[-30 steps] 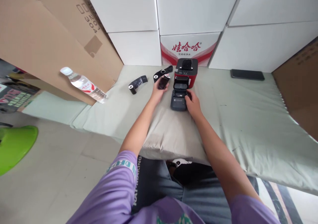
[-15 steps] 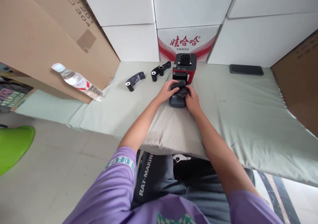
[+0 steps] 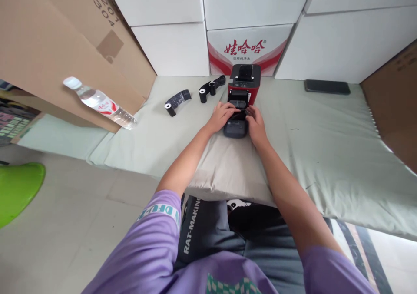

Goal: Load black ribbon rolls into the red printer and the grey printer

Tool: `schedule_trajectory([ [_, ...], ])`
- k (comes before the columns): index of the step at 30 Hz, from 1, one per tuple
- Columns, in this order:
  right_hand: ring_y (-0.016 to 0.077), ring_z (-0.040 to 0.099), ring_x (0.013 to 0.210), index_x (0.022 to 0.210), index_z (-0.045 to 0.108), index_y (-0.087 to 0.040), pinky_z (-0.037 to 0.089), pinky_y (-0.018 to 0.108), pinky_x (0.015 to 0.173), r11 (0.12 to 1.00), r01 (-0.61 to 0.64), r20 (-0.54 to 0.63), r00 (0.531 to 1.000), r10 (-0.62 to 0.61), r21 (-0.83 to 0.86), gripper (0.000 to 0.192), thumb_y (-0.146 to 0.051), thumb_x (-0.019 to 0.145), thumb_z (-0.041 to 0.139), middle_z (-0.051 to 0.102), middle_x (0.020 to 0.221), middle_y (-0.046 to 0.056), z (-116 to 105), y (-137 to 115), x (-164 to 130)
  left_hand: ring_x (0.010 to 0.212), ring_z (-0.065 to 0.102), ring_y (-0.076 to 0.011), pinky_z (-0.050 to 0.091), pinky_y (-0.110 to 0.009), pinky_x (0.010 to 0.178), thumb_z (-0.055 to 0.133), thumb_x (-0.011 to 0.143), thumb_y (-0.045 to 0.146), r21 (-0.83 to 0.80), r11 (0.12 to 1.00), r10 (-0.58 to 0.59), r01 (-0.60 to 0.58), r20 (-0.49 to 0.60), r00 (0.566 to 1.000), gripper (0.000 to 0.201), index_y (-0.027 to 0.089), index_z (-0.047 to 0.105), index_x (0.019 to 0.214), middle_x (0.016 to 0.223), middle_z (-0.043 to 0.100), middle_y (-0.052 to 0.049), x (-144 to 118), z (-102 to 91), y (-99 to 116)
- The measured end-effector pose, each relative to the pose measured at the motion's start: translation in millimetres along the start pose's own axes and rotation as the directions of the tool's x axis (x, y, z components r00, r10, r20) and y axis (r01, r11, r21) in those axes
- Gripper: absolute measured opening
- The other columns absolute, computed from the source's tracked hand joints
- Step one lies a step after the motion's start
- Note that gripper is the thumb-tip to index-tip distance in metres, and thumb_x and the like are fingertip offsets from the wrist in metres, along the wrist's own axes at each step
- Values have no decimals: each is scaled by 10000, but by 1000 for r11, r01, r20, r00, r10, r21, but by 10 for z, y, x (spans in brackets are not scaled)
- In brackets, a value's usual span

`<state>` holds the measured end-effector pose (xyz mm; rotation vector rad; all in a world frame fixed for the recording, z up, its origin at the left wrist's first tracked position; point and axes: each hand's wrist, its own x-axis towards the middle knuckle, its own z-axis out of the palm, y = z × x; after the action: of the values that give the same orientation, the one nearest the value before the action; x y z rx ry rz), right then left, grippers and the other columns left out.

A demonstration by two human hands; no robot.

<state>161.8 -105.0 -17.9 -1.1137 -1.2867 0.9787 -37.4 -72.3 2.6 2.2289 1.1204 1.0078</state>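
A small red and black printer (image 3: 254,96) stands against the white boxes, its dark lid (image 3: 236,130) folded down toward me. Between my hands, a shiny black ribbon (image 3: 240,115) lies low in the opening by the lid's hinge. My left hand (image 3: 221,117) comes in from the left, its fingers bent over the ribbon's edge. On the other side my right hand (image 3: 256,122) pinches the ribbon's right end with thumb and fingers. My fingers partly cover the ribbon and the inside of the printer.
Left of the printer lie a black ribbon roll (image 3: 170,109) with an unwound strip and a pair of rolls (image 3: 202,95) joined by ribbon. A water bottle (image 3: 100,104) leans at the left by a cardboard box (image 3: 74,46). A black phone (image 3: 327,87) rests at the right near white boxes (image 3: 352,46).
My hands have lowered the bunched black ribbon from above the lid into the printer's opening. More of the folded-down lid now shows. The view has shifted slightly.
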Motion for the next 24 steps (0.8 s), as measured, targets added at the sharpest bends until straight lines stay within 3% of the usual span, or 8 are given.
schedule_trajectory([
  [2,296,527,1570,1461,514,-305,399,566,1353,997,-33,13,999,32,71,651,-500,849,616,579,1652,98,-23,25,47,1198,556,-298,394,-496,1163,289,1085,710,-25,994,102,-102,4,995,706,280,820,1262,1316,704,-109,-50,-55,37],
  [5,312,467,1624,1544,443,-315,419,596,1325,990,-72,49,997,67,117,798,-659,846,618,509,1720,105,-56,29,117,1240,564,-317,398,-501,1178,485,964,854,26,981,195,-195,-8,981,736,270,800,1283,1333,688,-129,-104,-92,107],
  [7,324,444,1639,1570,439,-316,426,612,1313,991,-80,65,995,74,111,891,-786,829,597,497,1731,106,-67,13,148,1213,574,-316,419,-514,1156,583,954,798,89,976,202,-197,-41,979,615,264,825,1142,1272,704,-125,-115,-77,136],
  [11,333,420,1657,1591,451,-323,432,619,1302,992,-77,102,993,67,103,1001,-908,788,572,452,1769,94,-76,-25,169,1120,595,-290,483,-505,1064,521,1055,633,107,970,231,-219,-122,965,498,242,805,935,1154,721,-120,-94,-18,138],
  [17,314,399,1671,1610,439,-332,414,613,1305,991,-87,124,989,74,100,961,-867,822,561,386,1814,73,-77,-77,165,1128,597,-287,493,-507,1053,479,1059,683,75,968,247,-238,-154,957,548,250,795,944,1185,717,-124,-90,-41,200],
  [24,320,458,1631,1555,521,-345,470,621,1247,989,-96,95,992,86,109,800,-774,882,575,479,1761,60,-70,-152,142,1129,613,-287,474,-525,1085,421,1045,769,36,977,213,-210,-191,958,641,251,783,935,1192,717,-125,-101,-71,241],
])
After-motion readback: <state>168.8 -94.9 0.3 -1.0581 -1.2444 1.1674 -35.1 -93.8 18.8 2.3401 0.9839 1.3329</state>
